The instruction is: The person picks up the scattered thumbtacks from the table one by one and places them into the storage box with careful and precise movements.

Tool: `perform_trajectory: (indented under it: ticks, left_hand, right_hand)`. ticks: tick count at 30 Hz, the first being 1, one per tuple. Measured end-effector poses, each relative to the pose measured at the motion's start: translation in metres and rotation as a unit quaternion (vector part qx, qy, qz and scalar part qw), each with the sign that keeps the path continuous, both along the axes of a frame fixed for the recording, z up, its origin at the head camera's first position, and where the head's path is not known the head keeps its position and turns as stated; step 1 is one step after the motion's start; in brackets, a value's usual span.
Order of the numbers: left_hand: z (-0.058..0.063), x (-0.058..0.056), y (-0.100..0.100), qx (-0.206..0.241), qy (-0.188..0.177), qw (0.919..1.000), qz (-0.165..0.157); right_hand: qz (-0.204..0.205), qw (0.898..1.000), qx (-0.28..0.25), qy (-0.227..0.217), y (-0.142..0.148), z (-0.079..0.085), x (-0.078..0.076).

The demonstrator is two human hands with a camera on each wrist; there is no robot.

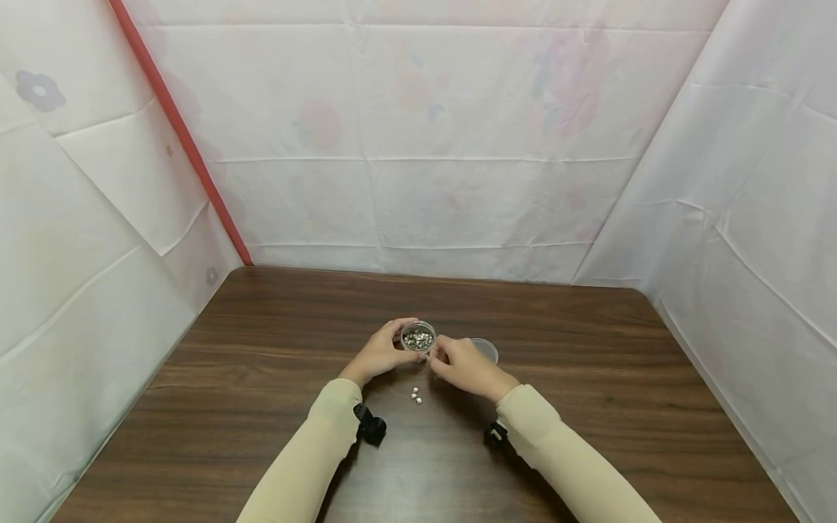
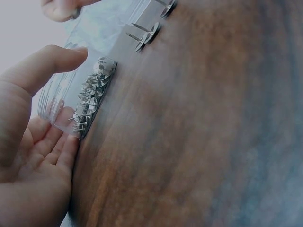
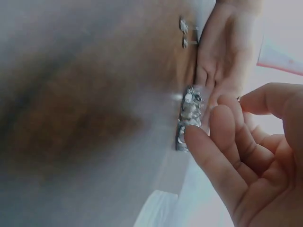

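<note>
A clear round plastic tub (image 1: 418,324) stands on the table, its bottom covered with silvery thumbtacks (image 1: 418,339). My left hand (image 1: 379,354) grips the tub from its left side, thumb at the near side and fingers round the far side. At the tub's right side, my right hand (image 1: 472,369) pinches a small metal thumbtack between thumb and forefinger; in the right wrist view only a speck of it shows at the fingertips. Several loose thumbtacks (image 1: 418,400) lie on the wood nearer me, points up in the left wrist view.
A clear round lid (image 1: 487,349) lies flat just behind the right hand, partly hidden by it. The brown wooden table (image 1: 261,378) ends at white cloth walls at the back and sides. Black wrist cameras (image 1: 373,428) hang under both sleeves.
</note>
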State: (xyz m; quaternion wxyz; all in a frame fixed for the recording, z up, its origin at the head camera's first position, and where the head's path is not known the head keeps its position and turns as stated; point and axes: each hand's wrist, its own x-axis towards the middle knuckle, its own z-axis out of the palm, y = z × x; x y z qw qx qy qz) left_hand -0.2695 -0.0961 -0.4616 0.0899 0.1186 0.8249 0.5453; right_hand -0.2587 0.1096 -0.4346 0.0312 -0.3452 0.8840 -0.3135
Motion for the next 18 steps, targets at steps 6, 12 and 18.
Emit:
perform_trajectory:
  ticks: [6,12,18]
  left_hand:
    - [-0.019,-0.009,-0.002,-0.007,0.001,0.9999,0.014]
    - [-0.019,-0.010,-0.002,-0.019,-0.003,0.9997,0.015]
    - [-0.018,-0.009,-0.003,-0.028,-0.013,0.9994,0.017]
  right_hand:
    - [-0.028,1.000,-0.003,0.010,-0.006,0.006,-0.017]
    - [-0.046,0.999,0.013,0.006,-0.014,0.006,-0.031]
    - [-0.061,0.998,0.018,-0.002,-0.020,0.001,-0.040]
